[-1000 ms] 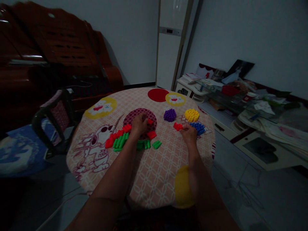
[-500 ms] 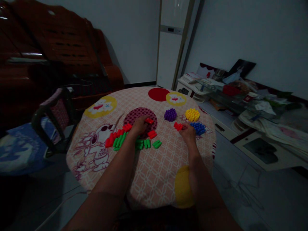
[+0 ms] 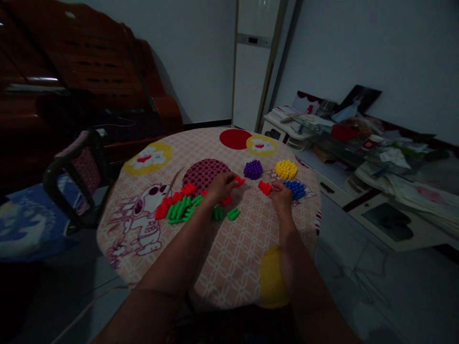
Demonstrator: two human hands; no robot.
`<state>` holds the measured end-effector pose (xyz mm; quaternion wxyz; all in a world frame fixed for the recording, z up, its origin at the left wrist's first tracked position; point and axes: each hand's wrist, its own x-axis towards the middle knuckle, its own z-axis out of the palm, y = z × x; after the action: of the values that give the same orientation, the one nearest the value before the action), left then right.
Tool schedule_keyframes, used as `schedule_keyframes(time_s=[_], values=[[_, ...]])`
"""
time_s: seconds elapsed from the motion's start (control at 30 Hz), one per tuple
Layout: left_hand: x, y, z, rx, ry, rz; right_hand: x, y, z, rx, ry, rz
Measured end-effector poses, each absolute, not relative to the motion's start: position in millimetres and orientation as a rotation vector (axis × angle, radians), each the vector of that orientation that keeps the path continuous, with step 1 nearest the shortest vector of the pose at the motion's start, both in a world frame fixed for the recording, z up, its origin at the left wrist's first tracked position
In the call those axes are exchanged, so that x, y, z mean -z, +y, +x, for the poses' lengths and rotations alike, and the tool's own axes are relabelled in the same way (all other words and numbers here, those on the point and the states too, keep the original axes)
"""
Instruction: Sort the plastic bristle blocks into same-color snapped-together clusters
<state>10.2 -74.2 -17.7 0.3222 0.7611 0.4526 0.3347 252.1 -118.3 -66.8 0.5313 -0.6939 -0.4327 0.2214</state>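
My left hand [image 3: 224, 185] pinches a red toy building block [image 3: 239, 181] above the table, over the right side of the dark red printed circle. My right hand [image 3: 281, 193] is closed at the right end of a small cluster of joined red blocks [image 3: 264, 188], its fingertips partly hidden. Loose green blocks [image 3: 179, 208] lie left of and beneath my left forearm, with a green piece [image 3: 233, 213] apart to the right. More red blocks [image 3: 163, 208] line up behind the green ones, and another red block [image 3: 226, 200] lies below my left hand.
Purple [image 3: 253, 169], yellow [image 3: 286, 169] and blue [image 3: 294, 189] knobbly clusters stand at the table's right side. A patterned cloth covers the round table [image 3: 229, 267]. A chair [image 3: 77, 177] is at left, a cluttered cabinet [image 3: 358, 191] at right, and a wooden sofa [image 3: 107, 71] behind.
My left hand has moved right with the red block, closer to the red cluster. My right hand and that cluster have stayed almost in place.
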Motion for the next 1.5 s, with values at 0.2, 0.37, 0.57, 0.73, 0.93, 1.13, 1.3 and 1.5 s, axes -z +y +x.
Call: schedule_keyframes(time_s=[0.2, 0.37, 0.57, 0.73, 0.93, 1.13, 1.3, 1.5], values=[[27.2, -96.7, 49.1, -0.901, 0.830, 1.554, 43.3, -135.0, 243.2, -0.246, -1.136, -1.612], [28.6, -98.9, 52.0, -0.981, 0.803, 1.486, 26.6, -146.5, 219.8, -0.343, -1.343, -1.468], [30.7, -100.6, 52.6, -1.015, 0.745, 1.578, 27.8, -150.6, 210.4, -0.497, -1.446, -1.393], [33.3, -107.0, 60.8, -0.936, 0.726, 1.611, 30.0, -156.1, 219.2, -0.533, -1.408, -1.406], [25.0, -98.1, 48.6, -1.031, 0.798, 1.620, 33.8, -159.9, 243.3, -0.270, -1.160, -1.586], [17.5, -82.2, 11.1, -1.179, 1.072, 1.555, 49.3, -151.7, 249.6, -0.159, -1.285, -1.749], [14.7, -76.5, -4.0, -1.229, 1.178, 1.611, 55.4, -145.5, 245.5, -0.080, -1.378, -1.821], [0.1, -71.6, -43.3, -1.254, 1.356, 1.657, 56.5, -146.5, 246.3, -0.097, -1.422, -1.815]])
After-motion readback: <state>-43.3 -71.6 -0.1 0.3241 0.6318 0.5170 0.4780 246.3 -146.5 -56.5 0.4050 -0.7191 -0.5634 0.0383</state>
